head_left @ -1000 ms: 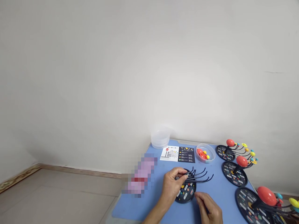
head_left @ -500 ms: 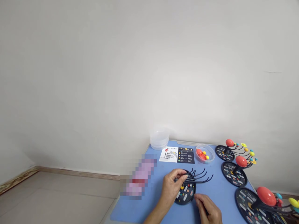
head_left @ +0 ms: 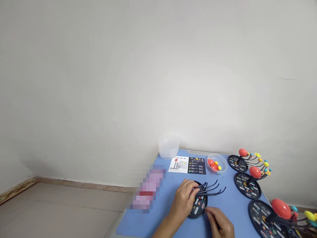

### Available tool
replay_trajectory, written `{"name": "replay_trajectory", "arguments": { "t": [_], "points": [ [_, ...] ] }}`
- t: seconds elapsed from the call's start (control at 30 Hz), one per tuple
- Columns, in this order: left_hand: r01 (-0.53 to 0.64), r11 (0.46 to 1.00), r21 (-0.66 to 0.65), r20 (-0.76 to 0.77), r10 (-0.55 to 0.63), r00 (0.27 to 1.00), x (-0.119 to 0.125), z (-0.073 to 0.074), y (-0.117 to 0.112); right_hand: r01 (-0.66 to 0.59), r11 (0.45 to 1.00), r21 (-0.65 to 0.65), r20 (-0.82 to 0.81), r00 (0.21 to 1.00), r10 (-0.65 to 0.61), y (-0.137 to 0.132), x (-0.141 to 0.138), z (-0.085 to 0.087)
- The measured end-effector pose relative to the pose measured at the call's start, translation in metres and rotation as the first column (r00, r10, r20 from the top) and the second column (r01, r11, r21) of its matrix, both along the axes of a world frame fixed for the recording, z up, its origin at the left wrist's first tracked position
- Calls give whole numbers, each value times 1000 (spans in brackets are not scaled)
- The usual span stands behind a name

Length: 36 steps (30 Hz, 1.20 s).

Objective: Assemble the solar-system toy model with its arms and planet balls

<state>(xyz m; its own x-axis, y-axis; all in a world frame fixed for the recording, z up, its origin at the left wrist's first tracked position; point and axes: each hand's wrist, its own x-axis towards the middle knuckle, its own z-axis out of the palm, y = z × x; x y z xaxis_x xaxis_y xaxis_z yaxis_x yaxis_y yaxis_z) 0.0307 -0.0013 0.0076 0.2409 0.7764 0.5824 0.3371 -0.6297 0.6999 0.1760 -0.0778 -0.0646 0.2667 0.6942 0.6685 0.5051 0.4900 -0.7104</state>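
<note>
My left hand (head_left: pixel 183 198) grips a bunch of curved black plastic arms (head_left: pixel 213 189) at their hub, holding them over a round black base (head_left: pixel 200 205) printed with small planet shapes. The arms fan out to the right of my fingers. My right hand (head_left: pixel 219 222) rests at the near lower right of the base, with its fingers at or very near the rim. It holds nothing I can see. My left hand hides the left part of the base.
Several assembled solar-system models with red spheres (head_left: pixel 255 172) stand on black bases at the right. A clear bowl (head_left: pixel 217 163) holds red and yellow balls. An instruction sheet (head_left: pixel 187 165), a clear tub (head_left: pixel 168 147) and a pixelated object (head_left: pixel 148 190) lie on the blue table (head_left: pixel 138 223).
My left hand has shifted slightly, turning the black arms above the base. My right hand stays nearly in place. The whole view has drifted a little.
</note>
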Motion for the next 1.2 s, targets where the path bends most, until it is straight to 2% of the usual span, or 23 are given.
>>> {"name": "replay_trajectory", "arguments": {
  "t": [0.07, 0.17, 0.5, 0.83, 1.0, 1.2],
  "points": [
    [-26, 1000, -18, 92, 27, 995, 2, -6, 0, 3, 1000, -1, 6, 1000, -3, 0, 0, 0],
    [-31, 998, -55, 150, 39, 988, 3, -10, 1, 9, 1000, 1, 20, 1000, -9, 0, -1, 1],
    [15, 975, -220, 257, 43, 965, 3, -9, 0, 2, 1000, -21, 51, 999, -1, -1, -1, 4],
    [66, 902, -426, 351, 98, 931, 6, -10, 0, 8, 1000, -11, 42, 999, -8, 0, -1, 0],
    [104, 886, -452, 360, 74, 930, 7, -9, 2, -5, 1000, -16, 43, 999, 6, -1, 1, 0],
    [98, 922, -376, 351, 43, 935, 6, -10, 0, -2, 1000, -3, 45, 999, 2, -1, -2, 2]
  ]
}}
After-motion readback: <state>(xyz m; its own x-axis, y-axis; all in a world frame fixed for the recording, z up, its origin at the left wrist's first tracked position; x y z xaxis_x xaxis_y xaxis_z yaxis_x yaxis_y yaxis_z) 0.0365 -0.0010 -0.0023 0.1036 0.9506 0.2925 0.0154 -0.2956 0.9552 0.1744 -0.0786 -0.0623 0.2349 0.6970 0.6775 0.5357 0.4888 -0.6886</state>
